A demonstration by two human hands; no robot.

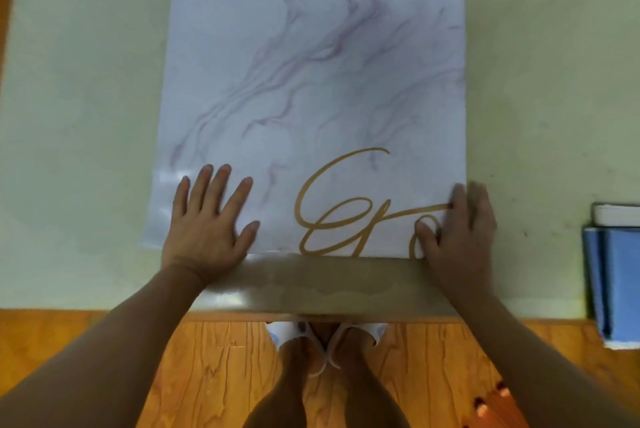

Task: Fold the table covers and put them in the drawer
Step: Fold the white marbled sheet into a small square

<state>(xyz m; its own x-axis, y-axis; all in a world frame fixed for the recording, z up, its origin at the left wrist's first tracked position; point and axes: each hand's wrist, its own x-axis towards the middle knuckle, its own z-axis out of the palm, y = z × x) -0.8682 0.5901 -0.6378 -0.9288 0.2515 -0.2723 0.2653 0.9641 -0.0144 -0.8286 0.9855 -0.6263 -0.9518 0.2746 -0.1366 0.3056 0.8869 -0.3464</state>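
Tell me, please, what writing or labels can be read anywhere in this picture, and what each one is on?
"Gro": large gold script on the marble-patterned table cover, cut off at its right edge under the right hand; the last letter is uncertain.
The folded blue covers at the right show no readable text.

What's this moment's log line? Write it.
left hand flat on marble cover | right hand pinching near-right corner | blue stack right

Marbled table cover point(311, 81) lay flat on the table point(69, 116), left hand point(207, 227) pressing it, right hand point(460, 230) pinching its near corner.
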